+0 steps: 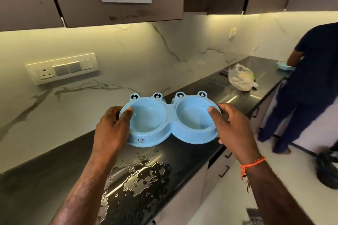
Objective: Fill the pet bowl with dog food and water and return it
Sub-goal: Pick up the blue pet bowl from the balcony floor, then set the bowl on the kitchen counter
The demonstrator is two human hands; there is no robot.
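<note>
A light blue double pet bowl with frog eyes on its back rim sits at or just above the black countertop. Both of its cups look empty of food. My left hand grips its left end, thumb over the rim and into the left cup. My right hand grips its right end the same way, thumb on the right cup's rim. An orange thread band circles my right wrist.
A puddle of water spreads on the counter in front of the bowl. A plastic bag lies farther along the counter. Another person in dark clothes stands at the right by a second blue bowl. Wall cabinets hang overhead.
</note>
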